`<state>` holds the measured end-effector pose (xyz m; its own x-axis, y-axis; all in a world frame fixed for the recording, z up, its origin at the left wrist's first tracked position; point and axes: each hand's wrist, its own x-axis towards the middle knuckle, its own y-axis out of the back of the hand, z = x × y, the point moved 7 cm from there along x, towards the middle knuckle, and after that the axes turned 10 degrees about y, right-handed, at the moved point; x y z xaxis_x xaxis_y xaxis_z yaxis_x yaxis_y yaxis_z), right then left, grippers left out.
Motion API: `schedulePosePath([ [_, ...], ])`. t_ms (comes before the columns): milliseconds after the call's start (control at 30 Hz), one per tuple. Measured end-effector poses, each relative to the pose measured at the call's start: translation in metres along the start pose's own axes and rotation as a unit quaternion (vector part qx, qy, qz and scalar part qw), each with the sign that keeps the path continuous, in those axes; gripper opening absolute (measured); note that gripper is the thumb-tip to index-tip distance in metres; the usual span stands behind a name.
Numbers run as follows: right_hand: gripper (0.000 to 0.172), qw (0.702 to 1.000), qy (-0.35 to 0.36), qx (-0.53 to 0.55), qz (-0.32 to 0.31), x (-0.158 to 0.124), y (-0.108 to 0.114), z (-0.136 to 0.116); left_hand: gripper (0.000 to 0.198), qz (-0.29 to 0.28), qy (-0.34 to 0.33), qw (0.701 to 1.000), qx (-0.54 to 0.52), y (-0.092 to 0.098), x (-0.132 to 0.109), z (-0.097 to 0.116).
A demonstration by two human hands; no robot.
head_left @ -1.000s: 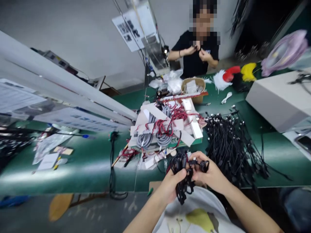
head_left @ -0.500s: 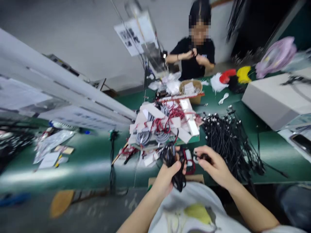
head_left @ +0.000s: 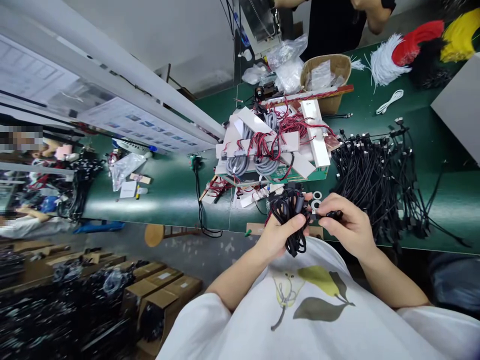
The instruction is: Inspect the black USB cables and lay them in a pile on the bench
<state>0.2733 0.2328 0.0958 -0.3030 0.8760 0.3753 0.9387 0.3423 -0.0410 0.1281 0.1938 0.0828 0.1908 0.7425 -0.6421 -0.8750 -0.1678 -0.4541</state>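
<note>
In my left hand [head_left: 279,232] is a coiled bundle of black cable [head_left: 295,244], held closed in the fingers with the thumb across it, just above the table's front edge. My right hand [head_left: 350,222] is beside it, thumb and fingers pinched on a small black cable end [head_left: 333,215]. Whether that end belongs to the coiled bundle I cannot tell. Two white rings [head_left: 317,195] show between the hands. To the right of my right hand lies a large heap of black cables [head_left: 375,175] with plugs at their ends.
Ahead, a pile of white strips with red wires [head_left: 266,145] and grey coils covers the green table [head_left: 176,200]. Behind it stands a brown basket [head_left: 337,65]. A person in black [head_left: 333,30] is across the table. Cartons [head_left: 176,295] stand on the floor at left.
My view has tilted down and sharpened, so the floor cartons now show and the person opposite is cut off. Both hands keep hold of the black cable and the small end.
</note>
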Motion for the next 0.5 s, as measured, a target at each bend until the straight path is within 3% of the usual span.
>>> schedulePosePath([
  [100, 0.011, 0.999, 0.025, 0.008, -0.030, 0.001, -0.001, -0.005, 0.049, -0.004, 0.010, 1.000, 0.017, 0.001, -0.002, -0.003],
  [233, 0.035, 0.997, 0.037, -0.046, -0.039, 0.004, 0.002, -0.012, 0.042, -0.008, 0.028, 0.998, 0.058, 0.001, -0.004, -0.006],
  [500, 0.038, 0.981, 0.106, -0.161, -0.037, 0.006, 0.003, -0.026, 0.039, -0.043, 0.048, 0.991, 0.117, -0.002, -0.007, -0.007],
])
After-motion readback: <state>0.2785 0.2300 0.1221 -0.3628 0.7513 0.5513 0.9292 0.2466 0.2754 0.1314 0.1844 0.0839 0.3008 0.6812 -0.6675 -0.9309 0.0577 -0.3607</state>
